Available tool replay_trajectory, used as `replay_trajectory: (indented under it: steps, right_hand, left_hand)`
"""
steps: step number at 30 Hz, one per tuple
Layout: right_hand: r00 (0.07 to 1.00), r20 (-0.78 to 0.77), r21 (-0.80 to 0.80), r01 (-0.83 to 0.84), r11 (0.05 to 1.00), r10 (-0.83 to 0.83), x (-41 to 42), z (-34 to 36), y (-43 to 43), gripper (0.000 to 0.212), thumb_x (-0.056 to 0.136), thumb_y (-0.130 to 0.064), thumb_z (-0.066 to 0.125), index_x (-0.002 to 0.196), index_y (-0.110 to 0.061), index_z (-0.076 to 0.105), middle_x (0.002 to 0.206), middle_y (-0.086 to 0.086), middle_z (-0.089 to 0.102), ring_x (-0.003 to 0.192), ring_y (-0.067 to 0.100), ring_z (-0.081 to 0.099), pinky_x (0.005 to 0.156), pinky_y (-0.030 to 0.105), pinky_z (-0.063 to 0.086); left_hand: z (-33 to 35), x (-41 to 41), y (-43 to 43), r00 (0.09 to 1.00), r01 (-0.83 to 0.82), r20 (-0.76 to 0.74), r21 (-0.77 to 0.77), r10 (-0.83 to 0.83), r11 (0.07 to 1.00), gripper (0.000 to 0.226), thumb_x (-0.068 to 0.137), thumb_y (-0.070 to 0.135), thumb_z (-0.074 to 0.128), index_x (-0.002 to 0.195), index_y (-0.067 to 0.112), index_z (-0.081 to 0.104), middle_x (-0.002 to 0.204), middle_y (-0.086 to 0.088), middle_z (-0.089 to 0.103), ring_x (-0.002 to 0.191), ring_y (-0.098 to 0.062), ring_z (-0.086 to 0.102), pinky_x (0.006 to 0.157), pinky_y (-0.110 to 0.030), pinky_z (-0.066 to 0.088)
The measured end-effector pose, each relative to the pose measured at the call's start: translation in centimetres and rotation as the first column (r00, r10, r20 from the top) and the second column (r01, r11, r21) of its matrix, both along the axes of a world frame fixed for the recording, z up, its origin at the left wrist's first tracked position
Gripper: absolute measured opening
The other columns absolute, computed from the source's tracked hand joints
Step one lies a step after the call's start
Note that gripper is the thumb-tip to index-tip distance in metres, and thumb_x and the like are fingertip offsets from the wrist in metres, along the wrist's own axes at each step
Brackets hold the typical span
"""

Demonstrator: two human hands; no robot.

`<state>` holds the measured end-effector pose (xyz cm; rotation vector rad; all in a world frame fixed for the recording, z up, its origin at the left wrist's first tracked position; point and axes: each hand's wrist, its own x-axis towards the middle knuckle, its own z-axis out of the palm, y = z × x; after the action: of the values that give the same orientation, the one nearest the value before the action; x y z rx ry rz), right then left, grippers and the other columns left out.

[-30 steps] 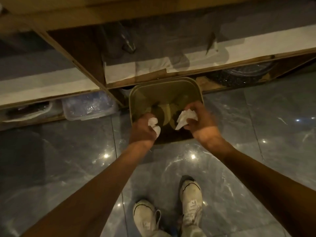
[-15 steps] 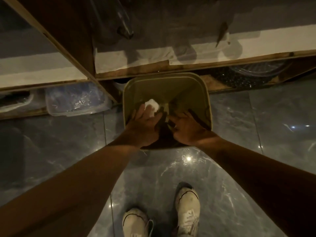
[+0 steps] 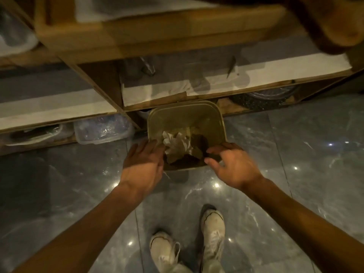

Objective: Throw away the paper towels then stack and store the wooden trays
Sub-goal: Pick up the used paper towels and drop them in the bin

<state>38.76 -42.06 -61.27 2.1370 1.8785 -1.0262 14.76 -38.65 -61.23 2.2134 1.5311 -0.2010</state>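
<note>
Paper towels (image 3: 177, 143) lie inside the bin (image 3: 187, 117). Left hand (image 3: 144, 164) and right hand (image 3: 232, 166) hover over the bin's near rim, fingers loose, holding nothing. Blurred wooden tray (image 3: 157, 30) sits beyond the bin, long axis crosswise, left hand apparently nearer.

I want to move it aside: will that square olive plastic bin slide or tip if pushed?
The olive plastic bin probably slides easily on the glossy grey floor tiles. Likely light: only crumpled white paper towels and dark scraps show inside.
</note>
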Motion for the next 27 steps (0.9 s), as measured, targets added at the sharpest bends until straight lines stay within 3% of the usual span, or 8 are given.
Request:
replay_trajectory:
  steps: [3,6,12,18,24,27]
  right_hand:
    - [1.000,-0.009,0.024,-0.010,1.000,0.010,0.7,5.4,-1.7,0.041,0.093,-0.053,0.048,0.128,-0.033,0.054,0.126,-0.004,0.056,0.117,0.016,0.048,0.093,0.032,0.041]
    - [0.998,-0.011,0.025,-0.064,0.998,0.064,0.8,12.3,-2.4,0.045,0.094,-0.052,0.048,0.134,-0.031,0.050,0.134,-0.003,0.053,0.124,0.017,0.045,0.099,0.033,0.040]
    - [0.997,-0.027,0.141,-0.070,0.988,0.075,-1.6,30.0,-4.2,0.051,0.093,-0.050,0.053,0.135,-0.022,0.054,0.144,0.003,0.048,0.144,0.023,0.025,0.116,0.035,0.021]
    - [0.994,-0.051,0.223,-0.086,0.971,0.099,-5.3,46.9,-7.9,0.056,0.092,-0.055,0.050,0.139,-0.025,0.050,0.151,0.003,0.041,0.147,0.022,0.019,0.119,0.035,0.018]
    - [0.989,-0.132,0.265,-0.033,0.964,0.070,-7.3,55.6,-9.9,0.064,0.087,-0.073,0.032,0.142,-0.040,0.040,0.157,-0.004,0.031,0.148,0.015,0.015,0.121,0.041,0.018]
    - [0.982,-0.175,0.270,-0.015,0.963,0.065,-7.9,57.8,-9.8,0.065,0.086,-0.074,0.031,0.143,-0.044,0.036,0.159,-0.009,0.027,0.148,0.011,0.014,0.121,0.039,0.019]
  left_hand:
    - [5.1,-0.4,-1.4,1.000,0.014,-0.005,-0.047,-0.014,0.999,0.041,0.093,0.025,0.049,0.133,0.023,0.054,0.133,-0.006,0.057,0.122,-0.029,0.052,0.106,-0.041,0.039]
    - [11.1,-0.6,-2.7,0.998,0.053,-0.028,-0.055,-0.054,0.997,0.042,0.097,0.033,0.040,0.138,0.026,0.047,0.134,-0.003,0.055,0.119,-0.024,0.053,0.101,-0.040,0.043]
    - [26.9,-1.4,-5.0,0.994,0.065,-0.086,-0.093,-0.073,0.994,0.043,0.095,0.031,0.041,0.137,0.022,0.049,0.149,-0.004,0.042,0.145,-0.029,0.024,0.118,-0.043,0.022]
    - [44.6,-4.7,-8.8,0.999,0.013,-0.035,-0.039,-0.014,0.999,0.041,0.095,0.031,0.044,0.134,0.021,0.053,0.142,-0.004,0.052,0.135,-0.029,0.040,0.115,-0.048,0.024]
    - [54.5,-8.7,-11.1,0.995,-0.058,-0.077,0.065,0.063,0.996,0.047,0.097,0.043,0.038,0.141,0.027,0.045,0.154,-0.004,0.039,0.146,-0.028,0.025,0.119,-0.051,0.012]
    - [57.9,-9.7,-11.0,0.991,-0.108,-0.060,0.122,0.116,0.987,0.047,0.096,0.044,0.040,0.140,0.029,0.047,0.153,-0.004,0.040,0.146,-0.028,0.027,0.120,-0.052,0.014]
